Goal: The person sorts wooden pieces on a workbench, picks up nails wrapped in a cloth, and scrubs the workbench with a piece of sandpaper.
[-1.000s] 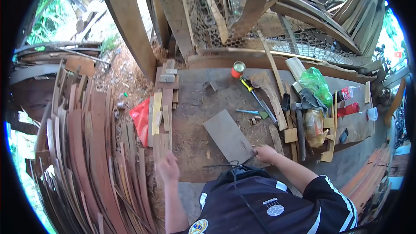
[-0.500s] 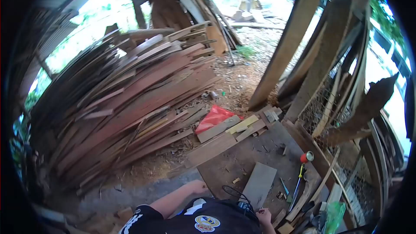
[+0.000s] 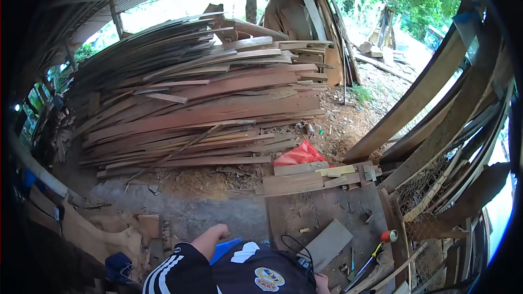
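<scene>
My left hand (image 3: pixel 220 231) is held out in front of my body with its fingers curled in, and nothing shows in it. Close by, a flat blue thing (image 3: pixel 227 247) is partly covered by my black shirt. At the lower right, my right hand (image 3: pixel 322 283) is closed and cut off by the frame edge; what it may hold is hidden. Just above it is a small black device (image 3: pixel 305 263) with a looped black cord. Beyond that, a flat grey-brown board (image 3: pixel 329 244) lies on the worktable (image 3: pixel 291 215). A yellow-handled screwdriver (image 3: pixel 377 249) rests to the right.
A large stack of planks (image 3: pixel 218 114) fills the left and middle. Tall boards (image 3: pixel 419 98) lean at the right beside wire mesh. A red can (image 3: pixel 389 235), a red plastic sheet (image 3: pixel 299 154) and short wood pieces (image 3: pixel 294 184) lie around the table. A dark blue cap-like item (image 3: pixel 119 267) is lower left.
The view has swung left and up, so the plank stack and table appear further right. My left hand has moved away from the table's left edge. My right hand stays by the black device.
</scene>
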Available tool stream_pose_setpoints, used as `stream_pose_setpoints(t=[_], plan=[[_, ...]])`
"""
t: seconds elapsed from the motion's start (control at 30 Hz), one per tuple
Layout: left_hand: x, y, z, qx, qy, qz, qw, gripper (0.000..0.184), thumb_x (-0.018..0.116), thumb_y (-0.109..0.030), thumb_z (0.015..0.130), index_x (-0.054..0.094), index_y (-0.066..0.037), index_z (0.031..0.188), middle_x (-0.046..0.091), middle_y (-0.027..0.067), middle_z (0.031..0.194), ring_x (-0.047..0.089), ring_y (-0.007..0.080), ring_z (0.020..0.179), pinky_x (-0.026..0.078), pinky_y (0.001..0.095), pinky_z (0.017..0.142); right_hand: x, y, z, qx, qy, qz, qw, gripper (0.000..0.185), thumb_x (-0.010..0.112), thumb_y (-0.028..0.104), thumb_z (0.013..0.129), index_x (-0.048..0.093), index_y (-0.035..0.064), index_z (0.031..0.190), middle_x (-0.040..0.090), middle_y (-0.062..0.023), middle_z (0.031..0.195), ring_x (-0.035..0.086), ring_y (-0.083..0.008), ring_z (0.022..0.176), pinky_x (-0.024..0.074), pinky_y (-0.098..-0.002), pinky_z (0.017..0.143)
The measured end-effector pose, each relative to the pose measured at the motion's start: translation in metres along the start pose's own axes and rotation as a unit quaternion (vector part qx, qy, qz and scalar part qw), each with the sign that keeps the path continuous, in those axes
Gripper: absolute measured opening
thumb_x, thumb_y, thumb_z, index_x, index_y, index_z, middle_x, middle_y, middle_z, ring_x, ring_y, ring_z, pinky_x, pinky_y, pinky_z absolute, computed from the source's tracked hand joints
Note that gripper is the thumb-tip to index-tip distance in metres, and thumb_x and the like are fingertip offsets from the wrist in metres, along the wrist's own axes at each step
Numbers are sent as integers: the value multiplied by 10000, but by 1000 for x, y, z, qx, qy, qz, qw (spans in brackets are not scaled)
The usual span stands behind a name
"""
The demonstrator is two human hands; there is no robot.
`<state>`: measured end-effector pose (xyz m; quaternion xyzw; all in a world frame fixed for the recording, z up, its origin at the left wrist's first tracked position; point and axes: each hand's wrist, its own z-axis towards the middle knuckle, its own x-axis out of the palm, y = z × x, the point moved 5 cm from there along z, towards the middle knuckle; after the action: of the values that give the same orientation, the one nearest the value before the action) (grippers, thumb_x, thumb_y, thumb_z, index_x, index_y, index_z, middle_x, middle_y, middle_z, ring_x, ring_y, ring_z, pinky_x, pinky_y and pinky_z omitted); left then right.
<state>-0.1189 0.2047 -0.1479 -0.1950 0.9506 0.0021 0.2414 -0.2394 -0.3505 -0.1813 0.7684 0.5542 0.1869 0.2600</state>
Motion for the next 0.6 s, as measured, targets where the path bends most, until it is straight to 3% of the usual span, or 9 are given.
stream_pose_setpoints(t=[0.07, 0.17, 0.27, 0.3, 0.37, 0.47, 0.5, 0.6], plan=[[9, -24, 3, 55, -3, 24, 998, 369, 561, -312, 891, 763, -26, 1007, 734, 203, 1038, 712, 347, 966, 547, 442, 865, -13, -28, 48, 77, 86, -93, 989, 675, 716, 288, 927, 381, 135, 1493, 466, -118, 1461, 520, -366, 1247, 433, -561, 1041], [3, -64, -8, 136, -38, 10, 990, 377, 556, -342, 902, 766, -45, 1004, 734, 207, 1018, 712, 355, 953, 543, 453, 879, -44, -45, 106, -30, -8, -153, 988, 223, 766, 189, 838, 683, -16, 875, 675, -100, 793, 658, -194, 745, 536, -375, 690], [5, -77, 6, 189, -79, 9, 979, 391, 559, -398, 932, 770, -75, 994, 748, 162, 971, 719, 317, 898, 553, 443, 827, 19, 38, 0, -116, 29, -348, 930, 146, 708, 108, 841, 655, -2, 761, 684, -139, 735, 694, -259, 705, 529, -400, 607], [5, -82, 14, 204, -94, 13, 974, 399, 561, -422, 945, 771, -86, 988, 755, 139, 949, 723, 296, 871, 559, 436, 799, 23, 38, 9, -171, 52, -384, 906, 184, 689, 162, 848, 675, 1, 760, 695, -158, 748, 702, -276, 728, 528, -408, 637], [-3, -96, 6, 211, -94, 28, 973, 395, 564, -416, 931, 771, -93, 1022, 740, 177, 1010, 706, 337, 962, 541, 456, 875, 34, 44, 10, -279, 92, -449, 844, 289, 650, 268, 863, 715, 7, 759, 717, -196, 774, 718, -310, 776, 526, -423, 696], [-10, -120, -2, 222, -74, -5, 972, 393, 567, -413, 926, 773, -94, 1024, 731, 194, 1052, 691, 358, 1029, 530, 466, 919, 36, 55, -1, -220, 85, -467, 852, 349, 617, 341, 850, 740, 16, 883, 708, -245, 872, 718, -363, 859, 526, -425, 764], [-13, -131, -4, 226, -66, -27, 972, 392, 568, -414, 927, 774, -92, 1016, 730, 193, 1057, 687, 358, 1041, 529, 466, 922, 32, 52, 8, -248, 93, -435, 861, 345, 630, 342, 847, 736, 14, 871, 712, -236, 877, 718, -351, 858, 522, -420, 746], [-29, -176, -37, 330, -148, -41, 932, 385, 571, -401, 933, 755, -73, 1018, 727, 190, 1068, 685, 360, 1040, 530, 457, 915, 35, 76, -10, -348, 84, -570, 740, 358, 617, 341, 899, 718, -2, 871, 705, -206, 816, 713, -307, 820, 513, -420, 725]])
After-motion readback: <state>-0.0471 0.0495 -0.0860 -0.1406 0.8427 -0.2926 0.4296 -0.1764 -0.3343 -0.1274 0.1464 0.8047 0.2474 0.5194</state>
